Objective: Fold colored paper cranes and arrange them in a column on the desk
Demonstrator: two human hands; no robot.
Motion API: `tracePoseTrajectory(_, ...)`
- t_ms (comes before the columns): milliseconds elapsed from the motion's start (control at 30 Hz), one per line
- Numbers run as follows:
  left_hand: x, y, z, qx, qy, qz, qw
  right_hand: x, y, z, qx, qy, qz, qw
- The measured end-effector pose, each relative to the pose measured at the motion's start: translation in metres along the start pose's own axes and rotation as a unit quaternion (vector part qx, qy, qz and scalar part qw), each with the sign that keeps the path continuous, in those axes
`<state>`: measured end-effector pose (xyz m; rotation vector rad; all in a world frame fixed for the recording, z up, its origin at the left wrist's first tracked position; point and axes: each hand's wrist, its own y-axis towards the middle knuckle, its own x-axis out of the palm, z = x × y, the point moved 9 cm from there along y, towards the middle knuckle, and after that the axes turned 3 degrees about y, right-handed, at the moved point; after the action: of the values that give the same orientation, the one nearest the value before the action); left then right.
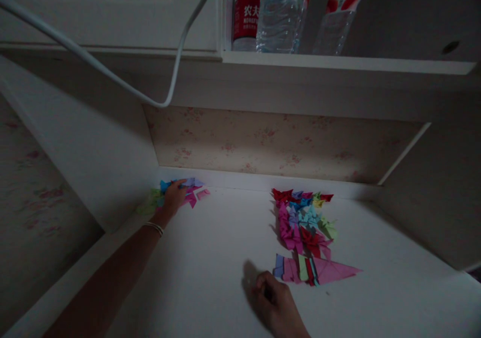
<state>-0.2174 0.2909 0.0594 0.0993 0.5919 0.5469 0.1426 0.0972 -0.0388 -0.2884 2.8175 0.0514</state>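
At the back left of the white desktop, my left hand (176, 195) reaches into a small group of folded paper pieces. Its fingers look closed at the edge of a lavender folded paper (194, 182); the fingertips are partly hidden. Magenta folded paper (191, 198) lies beside the hand, and blue and green pieces show to its left. My right hand (273, 295) is curled loosely at the front with nothing visible in it. Just beyond it lies a row of flat folded papers (291, 269) that ends in a long pink pointed piece (338, 271).
A cluster of colourful origami pieces (300, 223) covers part of the desk right of centre. Overhead, a shelf (338, 63) holds plastic bottles (281, 17). A white cable (124, 84) hangs down in front. Side panels and a flowered back wall (263, 142) enclose the desk.
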Motion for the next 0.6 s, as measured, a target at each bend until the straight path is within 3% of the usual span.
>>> tracePoseTrajectory(200, -0.012, -0.059, 0.006, 0.012, -0.055, 0.002, 0.998, -0.001, -0.003, -0.006, -0.03, 0.023, 0.012, 0.999)
tracePoseTrajectory(367, -0.01, -0.147, 0.025, 0.047, -0.181, -0.028, 0.982, 0.005, -0.001, -0.002, -0.015, 0.182, 0.015, 0.983)
tracePoseTrajectory(500, 0.011, -0.216, 0.035, 0.009, -0.255, -0.088, 0.963, 0.029, 0.004, 0.001, 0.081, 0.407, -0.03, 0.909)
tracePoseTrajectory(600, 0.031, -0.247, 0.04, -0.025, -0.31, -0.153, 0.938, 0.048, 0.001, -0.01, 0.128, 0.508, -0.094, 0.847)
